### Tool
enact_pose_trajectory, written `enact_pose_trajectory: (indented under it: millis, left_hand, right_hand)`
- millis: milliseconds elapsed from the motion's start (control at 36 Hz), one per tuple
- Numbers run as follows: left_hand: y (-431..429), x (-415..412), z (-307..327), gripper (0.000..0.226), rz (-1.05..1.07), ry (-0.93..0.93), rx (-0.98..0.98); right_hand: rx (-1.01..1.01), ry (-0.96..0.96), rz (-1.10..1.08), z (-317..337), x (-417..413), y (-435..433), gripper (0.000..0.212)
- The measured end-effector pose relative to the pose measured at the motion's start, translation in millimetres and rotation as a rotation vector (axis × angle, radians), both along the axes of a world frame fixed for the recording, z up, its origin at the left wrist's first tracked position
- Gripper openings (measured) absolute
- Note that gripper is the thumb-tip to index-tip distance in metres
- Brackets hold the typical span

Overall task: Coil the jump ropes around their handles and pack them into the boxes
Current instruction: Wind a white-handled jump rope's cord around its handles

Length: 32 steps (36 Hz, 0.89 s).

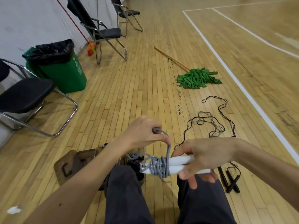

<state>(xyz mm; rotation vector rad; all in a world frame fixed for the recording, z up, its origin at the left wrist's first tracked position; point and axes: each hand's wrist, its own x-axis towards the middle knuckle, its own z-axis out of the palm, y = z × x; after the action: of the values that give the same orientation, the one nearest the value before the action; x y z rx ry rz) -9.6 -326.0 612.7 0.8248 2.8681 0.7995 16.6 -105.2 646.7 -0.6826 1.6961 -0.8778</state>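
My right hand (pixel 203 157) grips two white jump-rope handles (pixel 181 160) held side by side over my knees. A grey rope (pixel 159 167) is coiled several times round their left end. My left hand (pixel 144 133) pinches the loose end of that grey rope just above the coil, and the strand runs down to the handles. A brown box (pixel 72 165) stands on the floor under my left forearm, partly hidden, with dark rope bundles inside. A black jump rope (pixel 215 123) lies tangled on the floor to the right, its two black handles (pixel 229 180) crossed beside my right knee.
A green mop (pixel 197 78) lies on the wooden floor ahead. A green bin (pixel 63 67) with a black liner stands left, among black folding chairs (pixel 24 96). White court lines (pixel 242 88) run along the right. A scrap of white paper (pixel 14 210) lies at the lower left.
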Motion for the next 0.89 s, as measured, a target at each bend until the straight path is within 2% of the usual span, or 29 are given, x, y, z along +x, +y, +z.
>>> enact_pose_trajectory:
  millis: [139, 194, 222, 278, 306, 389, 444, 500, 583, 694, 889]
  left_hand:
    - [-2, 2, -16, 0.081, 0.091, -0.076, 0.144]
    - [-3, 3, -21, 0.077, 0.122, -0.133, 0.197]
    - [-4, 5, -21, 0.063, 0.122, -0.167, 0.222]
    - [-3, 9, -24, 0.021, 0.116, -0.268, 0.239]
    - [-2, 12, -26, 0.014, 0.134, -0.332, 0.237]
    - [5, 15, -32, 0.024, 0.212, -0.404, 0.371]
    - [11, 16, -34, 0.041, 0.22, -0.438, 0.47]
    - [14, 19, -33, 0.056, 0.217, -0.469, 0.504]
    - [17, 23, -35, 0.063, 0.201, -0.597, 0.56]
    - [18, 30, -47, 0.059, 0.16, -0.717, 0.573]
    - [20, 39, -44, 0.045, 0.145, -0.746, 0.548]
  right_hand:
    - [-0.125, -0.057, -0.069, -2, 3, 3, 0.008]
    - [-0.189, -0.044, -0.127, -2, 5, 2, 0.013]
    - [-0.222, -0.038, -0.155, -3, 5, 1, 0.019]
    - [-0.28, -0.041, -0.223, -4, 4, -1, 0.029]
    - [-0.304, -0.042, -0.26, -4, 3, -1, 0.03]
    - [-0.363, -0.025, -0.355, -2, -1, -1, 0.02]
    - [-0.39, -0.002, -0.4, 2, -4, 1, 0.011]
    - [-0.387, 0.031, -0.447, 3, -7, 4, 0.015]
    - [-0.36, 0.122, -0.496, 4, -11, 7, 0.022]
    - [-0.319, 0.258, -0.589, 2, -19, 14, 0.022]
    - [-0.16, 0.429, -0.694, -17, -38, 26, 0.02]
